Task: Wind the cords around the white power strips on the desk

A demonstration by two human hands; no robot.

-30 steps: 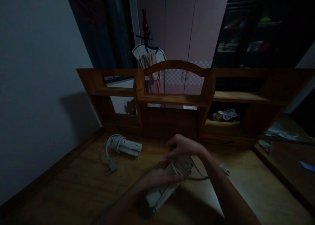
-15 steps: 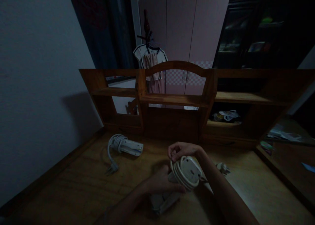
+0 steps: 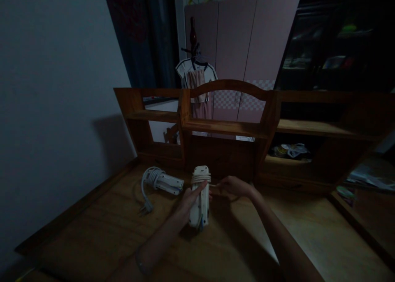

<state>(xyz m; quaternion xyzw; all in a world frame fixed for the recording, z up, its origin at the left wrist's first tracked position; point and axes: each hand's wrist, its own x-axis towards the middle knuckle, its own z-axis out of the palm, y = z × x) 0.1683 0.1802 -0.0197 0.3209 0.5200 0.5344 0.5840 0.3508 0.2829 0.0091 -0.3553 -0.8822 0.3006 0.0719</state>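
"Dim shelving (image 3: 228, 127) backed the wooden bench (image 3: 311, 232). Where was the white power strip (image 3: 203, 203)?"
"Mid-bench, in the left hand (image 3: 189, 200), fingers wrapped around it; whether it touched the bench, I couldn't tell."
"The right hand (image 3: 233, 186)?"
"Beside it, pinching the cord (image 3: 201, 178) coiled about its far end. Another power strip (image 3: 166, 183) lay to the left."

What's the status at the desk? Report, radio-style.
Left hand: gripping power strip. Right hand: pinching cord, wrapped round strip's far end. Second wrapped strip: on desk, to the left.
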